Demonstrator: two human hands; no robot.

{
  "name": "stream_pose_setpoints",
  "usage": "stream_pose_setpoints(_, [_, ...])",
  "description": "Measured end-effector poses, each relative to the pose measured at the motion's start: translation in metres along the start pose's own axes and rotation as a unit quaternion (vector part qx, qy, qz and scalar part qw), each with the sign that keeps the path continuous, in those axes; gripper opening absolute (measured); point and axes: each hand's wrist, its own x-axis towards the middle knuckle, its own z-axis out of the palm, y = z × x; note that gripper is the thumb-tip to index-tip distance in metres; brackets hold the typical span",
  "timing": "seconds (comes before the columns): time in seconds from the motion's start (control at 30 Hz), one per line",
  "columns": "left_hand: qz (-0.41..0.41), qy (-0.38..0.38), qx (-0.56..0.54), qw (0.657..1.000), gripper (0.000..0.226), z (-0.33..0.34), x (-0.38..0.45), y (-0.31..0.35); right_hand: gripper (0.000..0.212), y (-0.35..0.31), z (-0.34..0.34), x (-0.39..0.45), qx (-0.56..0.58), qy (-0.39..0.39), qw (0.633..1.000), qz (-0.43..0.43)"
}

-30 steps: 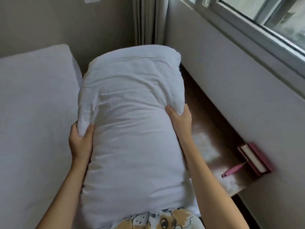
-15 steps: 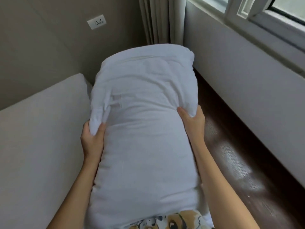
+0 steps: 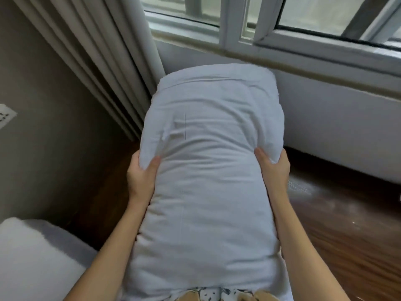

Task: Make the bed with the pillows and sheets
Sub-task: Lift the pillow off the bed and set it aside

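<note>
Head view: white pillow (image 3: 208, 181) upright against chest, left hand (image 3: 141, 177) and right hand (image 3: 274, 170) clamping opposite sides (likely carrying), right of bed (image 3: 32, 257)

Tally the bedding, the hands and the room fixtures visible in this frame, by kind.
Pillow, held by both hands: 1
Hands, left hand and right hand: 2
Bed: 1
Curtain: 1
Window: 1
Wall socket: 1
Total: 7
</note>
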Motion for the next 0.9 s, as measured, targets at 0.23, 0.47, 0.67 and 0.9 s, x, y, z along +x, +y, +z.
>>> stream_pose_setpoints(0.23, [0.055, -0.187, -0.032, 0.98, 0.028, 0.039, 0.049, 0.024, 0.017, -0.006, -0.025, -0.046, 0.033, 0.199, 0.979, 0.017])
stream_pose_setpoints(0.47, [0.112, -0.315, 0.012, 0.942, 0.042, 0.113, 0.055, 0.055, 0.039, 0.01, -0.059, -0.062, 0.086, 0.337, 0.936, 0.051])
stream_pose_setpoints(0.67, [0.143, -0.324, 0.037, 0.935, 0.039, 0.132, 0.082, 0.083, 0.035, 0.007, -0.045, -0.047, 0.125, 0.353, 0.925, 0.06])
stream_pose_setpoints(0.9, [0.161, -0.373, 0.03, 0.913, 0.035, 0.119, 0.134, 0.083, 0.036, 0.007, 0.02, -0.056, 0.146, 0.417, 0.895, 0.063])
